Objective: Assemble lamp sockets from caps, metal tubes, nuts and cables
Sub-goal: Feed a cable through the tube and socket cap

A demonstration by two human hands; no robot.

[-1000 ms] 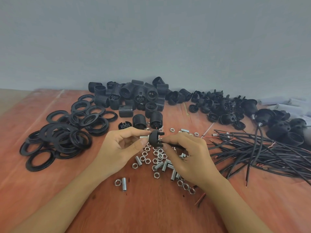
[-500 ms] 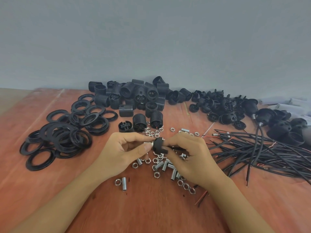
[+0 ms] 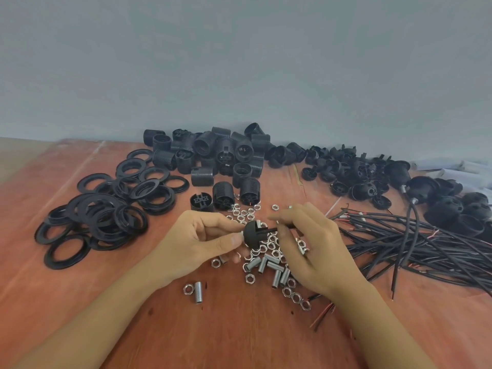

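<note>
Worktop: a reddish-brown wooden worktop (image 3: 239, 336) is filling the lower half of the view, with pale scuff lines crossing it at 10 o'clock.
Room: a plain grey-blue wall (image 3: 239, 62) is rising straight off the worktop's far edge at 12 o'clock. A beige strip of surface (image 3: 18, 155) is showing beyond the worktop at 9 o'clock.
Left hand: the left hand (image 3: 195, 243) is pinching the rounded side of a black domed plastic cap (image 3: 253, 237) between thumb and forefinger, with the other fingers curling loosely below.
Right hand: the right hand (image 3: 316, 251) is gripping a thin black cable (image 3: 271, 230) with its fingers curled round it, just at 3 o'clock of the cap.
Cap: it is sitting at the centre, held over the scattered nuts. Its open side is facing the right hand, and the cable is meeting it there.
Small metal parts: silver hexagonal nuts (image 3: 243, 214) and short threaded metal tubes (image 3: 274, 266) are lying loose under and around both hands.
Rings: flat black plastic rings (image 3: 106, 211) are lying heaped at 9 to 10 o'clock.
Socket bodies: black ribbed cylindrical socket bodies (image 3: 213, 153) are lying piled against the wall at 12 o'clock.
Spare caps: more black domed caps (image 3: 354, 174) are lying heaped at 1 to 2 o'clock.
Cable bundle: long black cables with red-tipped ends (image 3: 426, 243) are lying spread at 3 o'clock.
Far corner: pale objects (image 3: 466, 169) are lying at 2 o'clock, too blurred to identify.
</note>
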